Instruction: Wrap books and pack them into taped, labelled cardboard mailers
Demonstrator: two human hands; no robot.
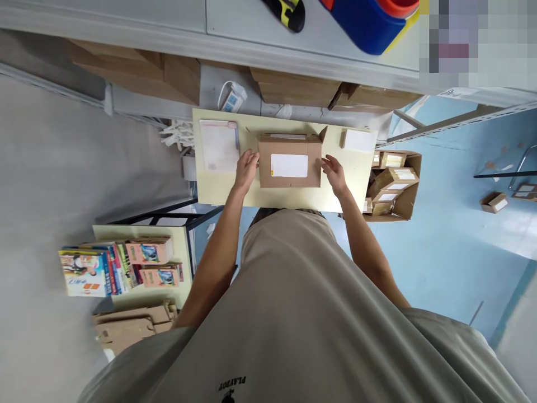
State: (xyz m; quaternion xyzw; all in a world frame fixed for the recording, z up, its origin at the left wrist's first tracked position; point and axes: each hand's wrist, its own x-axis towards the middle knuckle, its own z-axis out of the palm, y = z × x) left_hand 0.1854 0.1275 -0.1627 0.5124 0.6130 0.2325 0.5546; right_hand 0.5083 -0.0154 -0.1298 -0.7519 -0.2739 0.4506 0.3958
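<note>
Carton (290,162) on tabletop (356,170)

Left hand (246,168): at carton's left end, fingers curled; cannot tell whether its grip pinches the cardboard. Carton: mid-tabletop, between hands. Right hand (333,170): at right end, grip loosely spread; contact unclear. Farther right: white box (358,140).

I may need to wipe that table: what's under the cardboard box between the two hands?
The pale yellow table shows around the cardboard box. The surface directly beneath is covered, so whether anything flat lies there cannot be seen.
</note>
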